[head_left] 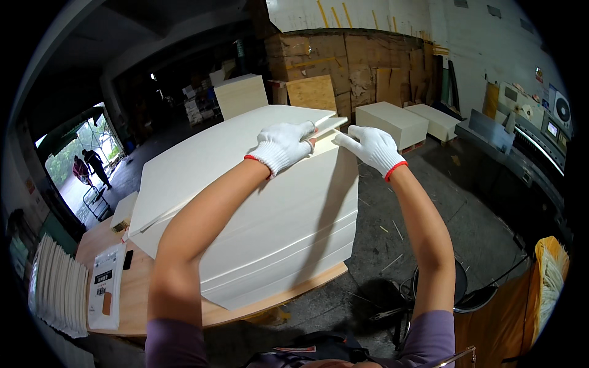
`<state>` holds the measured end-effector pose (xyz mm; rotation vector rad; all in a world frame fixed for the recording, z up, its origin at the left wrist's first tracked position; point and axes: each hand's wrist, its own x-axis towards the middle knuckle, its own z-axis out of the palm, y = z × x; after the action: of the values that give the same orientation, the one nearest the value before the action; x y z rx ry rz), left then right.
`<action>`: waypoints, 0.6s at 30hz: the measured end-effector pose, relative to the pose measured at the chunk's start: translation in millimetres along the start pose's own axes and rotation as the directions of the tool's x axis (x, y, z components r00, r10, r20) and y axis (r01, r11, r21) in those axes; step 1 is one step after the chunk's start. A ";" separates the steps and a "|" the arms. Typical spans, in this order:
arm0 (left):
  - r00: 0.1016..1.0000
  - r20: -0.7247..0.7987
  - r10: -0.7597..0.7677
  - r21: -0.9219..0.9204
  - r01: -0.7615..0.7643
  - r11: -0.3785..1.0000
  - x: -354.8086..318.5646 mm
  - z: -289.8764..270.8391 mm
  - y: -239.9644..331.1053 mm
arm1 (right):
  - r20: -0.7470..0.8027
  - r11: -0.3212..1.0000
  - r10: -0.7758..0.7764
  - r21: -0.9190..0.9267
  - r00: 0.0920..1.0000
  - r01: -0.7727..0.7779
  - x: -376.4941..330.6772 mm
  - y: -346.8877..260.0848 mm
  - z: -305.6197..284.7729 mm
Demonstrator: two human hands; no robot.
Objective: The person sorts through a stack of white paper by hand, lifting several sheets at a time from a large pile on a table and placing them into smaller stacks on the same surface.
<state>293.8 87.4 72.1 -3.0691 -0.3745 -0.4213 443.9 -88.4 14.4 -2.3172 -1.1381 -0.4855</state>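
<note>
A tall stack of large white sheets (276,208), like paper or thin board, stands before me on a wooden table. At its far right corner, several upper sheets (332,124) are fanned apart with small gaps between them. My left hand (283,146), in a white knit glove with a red cuff, is closed on the edge of these sheets; its fingertips are bare. Just right of it, my right hand (373,148), gloved alike, pinches at the same corner. Its curled fingers are partly hidden.
The wooden table (123,306) carries a printed white package (107,287) and a black phone-like object (127,260). More white stacks (392,124) stand on the floor beyond. A large machine (527,141) is at the right. Two people (92,167) stand near a cart by the doorway.
</note>
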 end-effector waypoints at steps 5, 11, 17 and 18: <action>0.999 -0.034 0.026 -0.035 -0.028 0.999 21.0 15.7 -16.6 | 0.012 0.985 -0.111 -0.134 0.994 0.111 7.7 -11.7 -17.1; 0.994 -0.049 0.102 -0.202 -0.110 0.973 9.6 12.6 -17.8 | -0.027 0.904 0.033 0.428 0.999 -0.018 29.6 0.1 2.9; 1.000 -0.010 0.019 -0.495 -0.022 0.869 -4.1 9.4 -11.9 | 0.066 0.607 0.307 0.754 0.949 -0.249 20.8 -20.7 12.1; 1.000 0.023 0.001 -0.516 0.011 0.856 -4.9 8.1 -8.6 | 0.054 0.612 0.317 0.751 0.947 -0.248 20.6 -21.2 13.5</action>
<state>289.3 95.0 62.9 -3.5988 -0.3107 -0.5723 440.1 -56.6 20.3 -1.6487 -0.6980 0.0374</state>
